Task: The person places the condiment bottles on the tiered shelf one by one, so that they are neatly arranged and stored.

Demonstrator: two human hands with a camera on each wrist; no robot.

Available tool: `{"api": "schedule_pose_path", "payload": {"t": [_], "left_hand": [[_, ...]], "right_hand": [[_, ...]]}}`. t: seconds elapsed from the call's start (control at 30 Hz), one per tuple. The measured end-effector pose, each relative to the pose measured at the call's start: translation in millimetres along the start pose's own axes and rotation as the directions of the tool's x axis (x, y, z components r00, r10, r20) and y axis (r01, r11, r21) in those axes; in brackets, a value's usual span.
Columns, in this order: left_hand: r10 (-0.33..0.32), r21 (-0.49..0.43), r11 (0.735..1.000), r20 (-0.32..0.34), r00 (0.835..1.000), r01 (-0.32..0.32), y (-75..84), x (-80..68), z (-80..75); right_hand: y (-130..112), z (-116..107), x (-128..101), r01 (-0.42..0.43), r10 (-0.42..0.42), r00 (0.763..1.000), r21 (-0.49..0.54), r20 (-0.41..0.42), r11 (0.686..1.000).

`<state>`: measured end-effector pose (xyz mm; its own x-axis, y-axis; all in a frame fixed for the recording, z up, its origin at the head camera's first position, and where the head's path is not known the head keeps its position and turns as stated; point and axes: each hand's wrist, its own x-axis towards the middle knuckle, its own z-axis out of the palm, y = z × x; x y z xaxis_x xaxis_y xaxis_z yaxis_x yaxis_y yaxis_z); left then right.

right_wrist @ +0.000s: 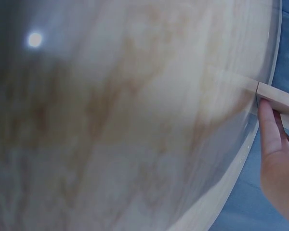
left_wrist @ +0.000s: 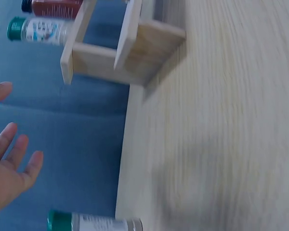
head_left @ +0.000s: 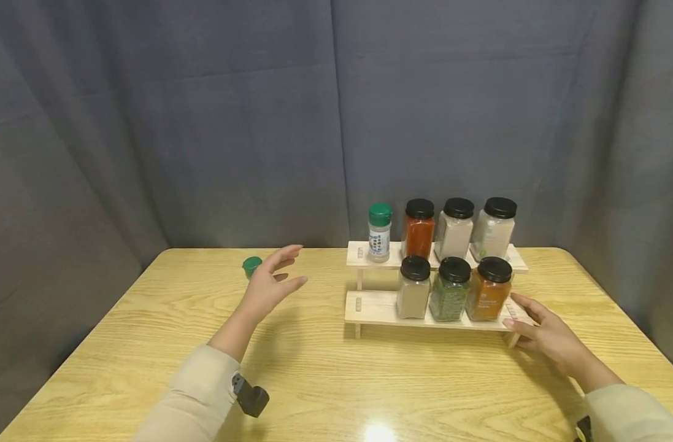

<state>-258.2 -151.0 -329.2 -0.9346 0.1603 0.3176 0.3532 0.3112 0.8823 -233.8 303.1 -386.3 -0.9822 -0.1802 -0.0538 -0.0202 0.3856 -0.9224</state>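
My left hand [head_left: 289,267] hovers open above the table [head_left: 292,380], fingers spread and holding nothing. Just behind it stands a small green-capped bottle [head_left: 251,266], seen past the palm [left_wrist: 7,168] as a labelled bottle [left_wrist: 94,223]. My right hand [head_left: 521,314] rests with straight fingers against the right end of the lower shelf of a two-step wooden rack [head_left: 375,307]. In the right wrist view one finger [right_wrist: 274,139] touches the rack's wooden edge [right_wrist: 278,97].
The rack's upper step carries a green-capped shaker [head_left: 380,233], a red spice jar [head_left: 419,228] and two pale jars [head_left: 455,228]. Its lower step holds a pale jar [head_left: 413,287], a green herb jar [head_left: 451,290] and an orange jar [head_left: 488,290]. A grey curtain hangs behind.
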Motion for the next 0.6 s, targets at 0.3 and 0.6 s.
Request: {"api": "schedule_pose_path", "payload": {"t": [0.3, 0.6], "left_hand": [[-0.045, 0.042, 0.998, -0.030, 0.999, 0.046, -17.5, -17.8, -30.8], [-0.092, 0.096, 0.990, -0.129, 0.987, 0.105, -32.3, -23.2, -49.6]], "right_hand": [[1.8, 0.2, -0.3, -0.002, 0.002, 1.000, 0.003, 0.007, 1.000], [0.7, -3.0, 0.3, 0.020, -0.020, 1.000, 0.010, 0.009, 1.000]]}}
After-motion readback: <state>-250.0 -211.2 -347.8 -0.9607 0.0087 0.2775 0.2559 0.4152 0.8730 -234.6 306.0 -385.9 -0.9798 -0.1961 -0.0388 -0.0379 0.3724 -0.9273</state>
